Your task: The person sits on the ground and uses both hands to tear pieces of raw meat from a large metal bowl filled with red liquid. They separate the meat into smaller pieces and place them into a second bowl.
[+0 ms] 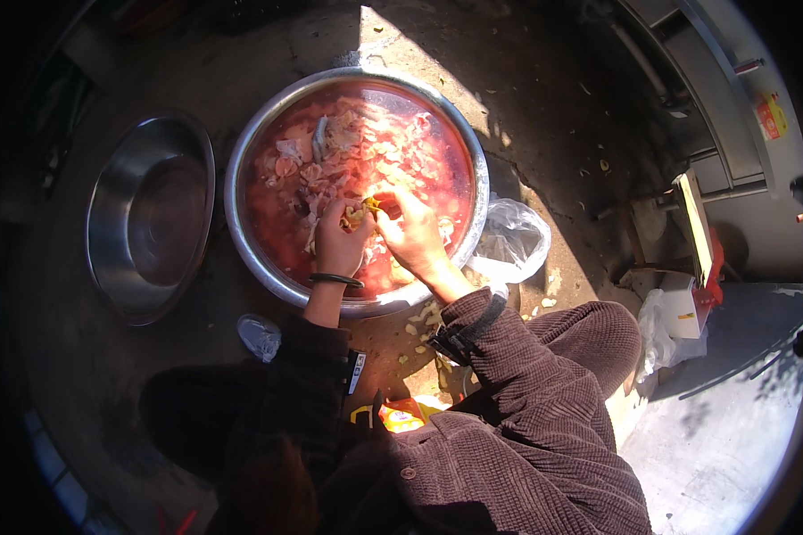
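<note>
A large round metal basin (234, 198) stands on the ground in front of me, holding reddish water and many pale pink and whitish pieces of raw meat or innards (352, 134). Over its near half, my left hand (339, 247) and my right hand (412, 234) meet with fingertips pinched together. Between them is a small, soft yellowish piece of meat or innards (371, 205), whose exact kind I cannot make out. Both hands are closed on it, just above the floating pieces. A dark band circles my left wrist.
An oval metal tub (165, 214) sits to the left of the basin. Against the basin's right side lies a clear plastic bag (515, 239). Pale scraps (417, 334) dot the ground near my feet. A white box (683, 306) and metal furniture (718, 98) stand at the right.
</note>
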Action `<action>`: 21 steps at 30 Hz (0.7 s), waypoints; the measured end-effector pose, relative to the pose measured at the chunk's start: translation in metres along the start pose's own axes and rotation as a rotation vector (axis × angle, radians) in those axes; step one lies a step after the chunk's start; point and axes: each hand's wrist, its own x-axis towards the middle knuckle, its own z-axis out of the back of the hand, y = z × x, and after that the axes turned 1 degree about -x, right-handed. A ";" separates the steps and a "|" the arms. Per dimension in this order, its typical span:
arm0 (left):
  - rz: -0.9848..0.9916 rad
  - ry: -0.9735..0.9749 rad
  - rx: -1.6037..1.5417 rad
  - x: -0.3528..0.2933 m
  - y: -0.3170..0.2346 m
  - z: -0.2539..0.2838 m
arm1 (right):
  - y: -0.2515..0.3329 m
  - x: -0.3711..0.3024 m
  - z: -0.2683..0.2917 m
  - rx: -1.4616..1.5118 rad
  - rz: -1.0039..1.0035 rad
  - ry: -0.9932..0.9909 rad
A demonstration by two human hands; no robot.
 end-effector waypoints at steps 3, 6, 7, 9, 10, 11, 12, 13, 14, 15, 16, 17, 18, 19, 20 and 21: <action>-0.105 -0.042 0.077 0.000 -0.008 -0.001 | 0.002 0.000 0.000 -0.059 0.031 0.011; -0.172 -0.046 0.139 0.000 -0.011 -0.001 | 0.002 0.000 0.001 -0.119 0.007 0.019; -0.222 -0.049 0.185 0.000 -0.011 -0.002 | 0.002 -0.001 0.001 -0.138 0.018 0.005; -0.264 -0.055 0.229 -0.001 -0.011 -0.003 | 0.002 -0.001 0.002 -0.156 0.018 -0.005; -0.255 -0.058 0.228 -0.003 -0.010 -0.004 | 0.001 -0.002 0.002 -0.156 0.007 0.000; -0.244 -0.054 0.218 -0.004 -0.010 -0.005 | 0.001 -0.002 0.002 -0.145 -0.011 0.005; -0.242 -0.058 0.223 -0.004 -0.010 -0.006 | 0.000 -0.002 0.002 -0.179 -0.029 0.012; -0.237 -0.054 0.219 -0.005 -0.010 -0.006 | -0.001 -0.002 0.002 -0.203 -0.053 0.019; -0.226 -0.048 0.207 -0.005 -0.011 -0.007 | -0.003 -0.002 0.002 -0.216 -0.057 0.014; -0.230 -0.060 0.204 -0.005 -0.011 -0.007 | -0.005 -0.002 0.001 -0.156 -0.147 0.035; -0.227 -0.070 0.193 -0.005 -0.011 -0.008 | -0.007 0.000 0.000 -0.083 -0.215 0.045; -0.220 -0.077 0.176 -0.005 -0.011 -0.008 | -0.009 0.001 -0.001 0.003 -0.311 0.065; -0.231 -0.084 0.167 -0.005 -0.010 -0.008 | -0.011 0.002 -0.001 0.100 -0.343 0.063; -0.239 -0.089 0.151 -0.005 -0.009 -0.008 | -0.013 0.003 0.000 0.209 -0.403 0.071; -0.246 -0.093 0.135 -0.005 -0.007 -0.008 | -0.015 0.003 0.000 0.324 -0.459 0.078; -0.240 -0.105 0.100 -0.005 -0.004 -0.009 | -0.016 0.003 0.001 0.464 -0.540 0.087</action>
